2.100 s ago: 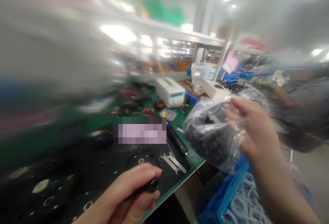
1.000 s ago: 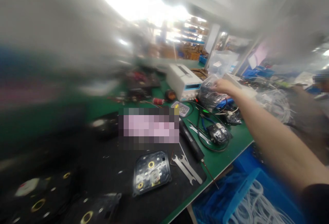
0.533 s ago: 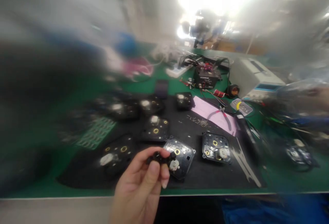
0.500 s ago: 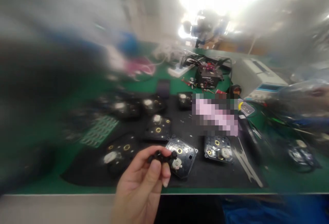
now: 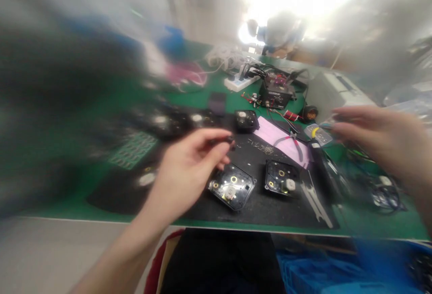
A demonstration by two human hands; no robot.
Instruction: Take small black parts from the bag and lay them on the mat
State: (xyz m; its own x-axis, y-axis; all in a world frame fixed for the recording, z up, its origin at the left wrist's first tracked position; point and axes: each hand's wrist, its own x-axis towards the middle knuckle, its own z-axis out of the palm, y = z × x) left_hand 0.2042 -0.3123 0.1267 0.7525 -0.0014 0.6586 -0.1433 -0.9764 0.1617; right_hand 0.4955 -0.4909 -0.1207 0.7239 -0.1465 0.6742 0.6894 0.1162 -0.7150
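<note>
My left hand (image 5: 189, 168) is raised over the black mat (image 5: 256, 204), fingers pinched on a small black part (image 5: 227, 140). Just below it lie two black housing plates with brass rings, one (image 5: 231, 187) near the front edge and another (image 5: 279, 177) to its right. My right hand (image 5: 374, 139) hovers at the right over the green bench, fingers stretched out and blurred by motion, with nothing visible in it. More black housings (image 5: 246, 119) sit further back on the mat.
A pink sheet with pliers (image 5: 286, 142) lies behind the plates. Flat wrenches (image 5: 315, 202) and a black screwdriver (image 5: 324, 168) lie to the right. A white power supply (image 5: 332, 94), a black device (image 5: 276, 94) and a power strip (image 5: 239, 82) stand at the back. Blue bins (image 5: 320, 267) sit below the bench edge.
My left hand has lifted and moved forward with the small black part. My right hand, earlier setting a plastic bag down far right, has come back into view without the bag.
</note>
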